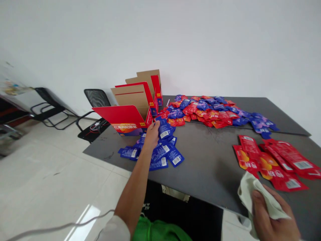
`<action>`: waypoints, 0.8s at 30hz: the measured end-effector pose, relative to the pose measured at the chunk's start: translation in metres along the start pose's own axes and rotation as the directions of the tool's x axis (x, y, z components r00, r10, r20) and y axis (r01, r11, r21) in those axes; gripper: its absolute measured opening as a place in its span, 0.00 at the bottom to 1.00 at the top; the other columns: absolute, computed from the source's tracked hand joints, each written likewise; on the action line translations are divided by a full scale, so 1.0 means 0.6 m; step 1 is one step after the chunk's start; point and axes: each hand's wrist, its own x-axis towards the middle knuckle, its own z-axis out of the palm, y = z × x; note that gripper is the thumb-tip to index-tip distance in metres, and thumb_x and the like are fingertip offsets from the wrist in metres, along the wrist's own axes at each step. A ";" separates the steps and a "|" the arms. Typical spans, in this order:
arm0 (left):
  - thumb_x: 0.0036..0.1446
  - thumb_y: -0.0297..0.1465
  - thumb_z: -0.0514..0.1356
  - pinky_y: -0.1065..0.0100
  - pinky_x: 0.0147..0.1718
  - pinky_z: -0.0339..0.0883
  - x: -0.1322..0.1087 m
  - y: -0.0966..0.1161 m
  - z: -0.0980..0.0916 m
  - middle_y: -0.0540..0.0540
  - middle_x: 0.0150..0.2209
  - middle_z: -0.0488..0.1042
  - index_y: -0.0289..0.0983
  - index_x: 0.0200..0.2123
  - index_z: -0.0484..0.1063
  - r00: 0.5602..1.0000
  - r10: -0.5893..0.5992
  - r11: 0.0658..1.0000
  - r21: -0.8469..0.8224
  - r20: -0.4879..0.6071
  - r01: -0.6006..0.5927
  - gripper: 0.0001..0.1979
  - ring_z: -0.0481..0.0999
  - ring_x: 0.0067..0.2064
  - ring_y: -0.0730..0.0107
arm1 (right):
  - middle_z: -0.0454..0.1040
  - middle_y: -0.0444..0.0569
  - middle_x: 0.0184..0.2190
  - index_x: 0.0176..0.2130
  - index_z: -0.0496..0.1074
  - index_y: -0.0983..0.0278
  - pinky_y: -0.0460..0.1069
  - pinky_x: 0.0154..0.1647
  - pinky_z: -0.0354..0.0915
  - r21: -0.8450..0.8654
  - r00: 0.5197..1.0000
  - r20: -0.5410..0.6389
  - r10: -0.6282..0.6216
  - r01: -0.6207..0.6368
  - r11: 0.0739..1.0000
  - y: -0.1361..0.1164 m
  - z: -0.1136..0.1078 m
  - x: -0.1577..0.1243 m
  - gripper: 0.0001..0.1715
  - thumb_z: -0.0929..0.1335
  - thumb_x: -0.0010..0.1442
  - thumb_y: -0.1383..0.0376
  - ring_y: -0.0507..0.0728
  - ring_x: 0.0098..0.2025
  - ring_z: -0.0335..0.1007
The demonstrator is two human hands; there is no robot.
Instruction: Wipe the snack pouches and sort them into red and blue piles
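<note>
My left hand (151, 135) is stretched out over the table, its fingers pinching the top end of a blue pouch (164, 130). Below and around it lies a loose pile of blue pouches (160, 152) with white barcode labels. At the lower right, my right hand (274, 217) is closed on a crumpled whitish cloth (252, 190), held over the table's front edge. Several red pouches (276, 169) lie spread just beyond that hand. A red open carton (122, 117) with raised flaps stands to the left of my left hand.
More open cartons (152, 87) stand behind the first. A large mixed heap of red and blue pouches (203, 108) covers the back of the grey table (203, 154). Black chairs (96, 98) stand on the tiled floor at the left. A grey cable (62, 227) crosses the lower left.
</note>
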 end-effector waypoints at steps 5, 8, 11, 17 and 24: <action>0.74 0.29 0.59 0.69 0.38 0.80 0.011 -0.024 0.001 0.49 0.31 0.80 0.36 0.42 0.73 0.986 -0.128 0.977 -0.183 -0.107 0.107 0.06 0.82 0.32 0.73 | 0.79 0.62 0.54 0.60 0.77 0.63 0.73 0.63 0.65 -0.005 0.999 0.025 0.024 -0.024 1.000 -0.008 -0.002 -0.003 0.43 0.70 0.59 0.37 0.81 0.58 0.74; 0.75 0.25 0.55 0.69 0.40 0.81 0.010 -0.024 0.006 0.45 0.34 0.82 0.34 0.44 0.73 0.966 -0.212 0.938 -0.308 -0.147 0.159 0.08 0.84 0.35 0.72 | 0.78 0.62 0.56 0.61 0.76 0.63 0.73 0.63 0.64 -0.012 0.998 0.039 0.043 -0.042 0.999 -0.009 -0.005 -0.004 0.43 0.70 0.60 0.37 0.81 0.58 0.74; 0.76 0.23 0.51 0.69 0.42 0.82 0.009 -0.022 0.012 0.42 0.38 0.83 0.32 0.46 0.74 0.948 -0.265 0.894 -0.414 -0.178 0.172 0.11 0.85 0.40 0.71 | 0.78 0.62 0.55 0.63 0.75 0.64 0.72 0.62 0.66 -0.032 0.998 0.053 0.021 -0.020 0.999 -0.008 -0.007 -0.004 0.43 0.69 0.62 0.38 0.79 0.56 0.75; 0.77 0.25 0.53 0.70 0.41 0.81 0.004 -0.027 0.018 0.41 0.47 0.81 0.33 0.52 0.75 0.920 -0.309 0.836 -0.530 -0.241 0.142 0.11 0.83 0.43 0.71 | 0.78 0.60 0.51 0.61 0.75 0.63 0.71 0.61 0.66 -0.027 0.998 0.064 0.024 -0.022 0.999 0.002 -0.007 -0.002 0.41 0.70 0.61 0.39 0.77 0.53 0.76; 0.76 0.27 0.55 0.70 0.43 0.81 -0.008 -0.021 0.027 0.39 0.51 0.80 0.34 0.56 0.74 0.915 -0.320 0.815 -0.564 -0.245 0.133 0.11 0.83 0.48 0.68 | 0.78 0.62 0.54 0.59 0.77 0.65 0.72 0.62 0.64 -0.010 0.998 0.063 -0.023 0.023 1.000 0.017 -0.004 0.006 0.42 0.70 0.60 0.38 0.80 0.55 0.75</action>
